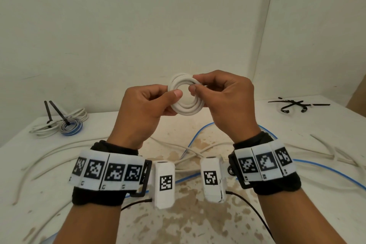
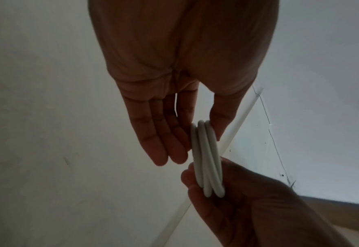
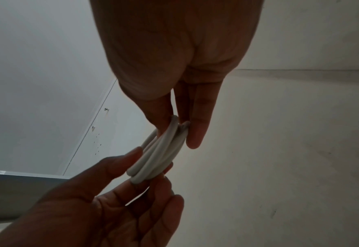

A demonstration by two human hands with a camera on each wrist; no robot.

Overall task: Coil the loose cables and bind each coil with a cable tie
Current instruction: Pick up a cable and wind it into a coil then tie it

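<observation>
Two bare hands hold a small white cable coil (image 1: 186, 95) up in the air above a stained white table (image 1: 198, 214), in front of a pale wall. The coil is a ring of several loops seen face on from the head camera, with an open hole in the middle. The left hand (image 1: 147, 109) pinches the ring's left side: its thumb lies across the front of the loops and its fingers (image 2: 163, 145), held close together and nearly straight, back the loops from behind. The right hand (image 1: 223, 101) pinches the right side in the same way, thumb in front near the hole and curled fingers (image 3: 197, 132) behind the rim. From both wrist cameras the coil shows edge on as three or four strands lying side by side between thumb and fingers. On the table below the hands lie loose white cables (image 1: 59, 150) and a loose blue cable (image 1: 198, 134), crossing each other. At the far left of the table sit two coils already bound (image 1: 65, 125), each with a black tie end sticking up. At the far right lies a small heap of black cable ties (image 1: 295, 105).
</observation>
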